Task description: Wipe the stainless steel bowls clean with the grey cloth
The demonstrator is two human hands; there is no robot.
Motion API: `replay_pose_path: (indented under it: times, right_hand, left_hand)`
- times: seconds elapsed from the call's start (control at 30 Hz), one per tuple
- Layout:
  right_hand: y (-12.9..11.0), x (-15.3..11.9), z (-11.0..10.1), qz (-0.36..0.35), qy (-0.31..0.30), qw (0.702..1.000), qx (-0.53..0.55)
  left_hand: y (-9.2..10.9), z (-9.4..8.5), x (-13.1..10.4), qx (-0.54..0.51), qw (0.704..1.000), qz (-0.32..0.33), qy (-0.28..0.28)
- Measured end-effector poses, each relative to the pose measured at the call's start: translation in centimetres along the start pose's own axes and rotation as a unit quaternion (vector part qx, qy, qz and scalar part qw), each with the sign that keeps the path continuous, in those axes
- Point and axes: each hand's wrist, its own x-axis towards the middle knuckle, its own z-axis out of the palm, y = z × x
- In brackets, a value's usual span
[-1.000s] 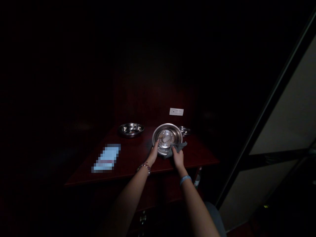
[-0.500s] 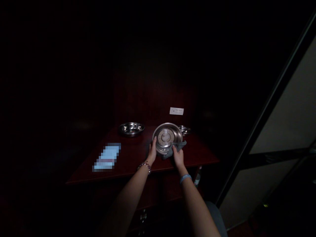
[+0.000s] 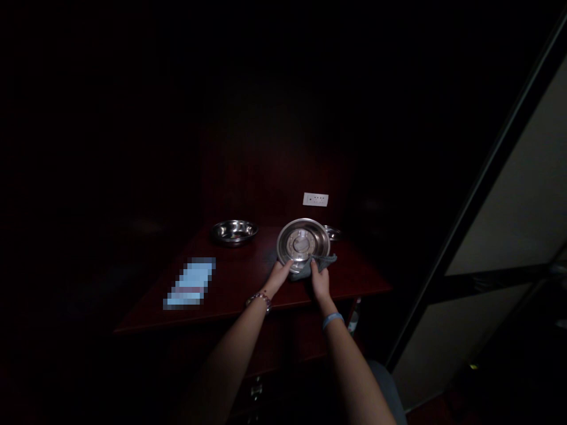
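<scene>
Steel bowl (image 3: 303, 243) in two hands (image 3: 278, 276) (image 3: 321, 283), one cloth (image 3: 305, 271), two other bowls (image 3: 234, 234) (image 3: 333, 234)

The bowl (image 3: 303, 243) I hold hides part of the dish (image 3: 335, 234) behind, and the cloth (image 3: 325, 263) covers some of the bowl's rim. Most fingers of my left hand (image 3: 277, 277) and right hand (image 3: 319, 282) are hidden. The blue thing (image 3: 191, 283) is blurred into squares.
</scene>
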Motion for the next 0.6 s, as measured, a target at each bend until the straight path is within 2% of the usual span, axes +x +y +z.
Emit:
replay_pose_path:
  times: [0.4, 0.6]
  right_hand:
    - [-1.9, -0.9, 0.0, 0.012, 0.058, 0.998, 0.022]
    - [-2.1, -1.0, 0.1, 0.028, 0.084, 0.996, 0.031]
  left_hand:
    - [-0.1, -1.4, 0.4, 0.042, 0.992, -0.045, 0.112]
    - [-1.0, -1.8, 0.9, 0.047, 0.994, -0.023, 0.101]
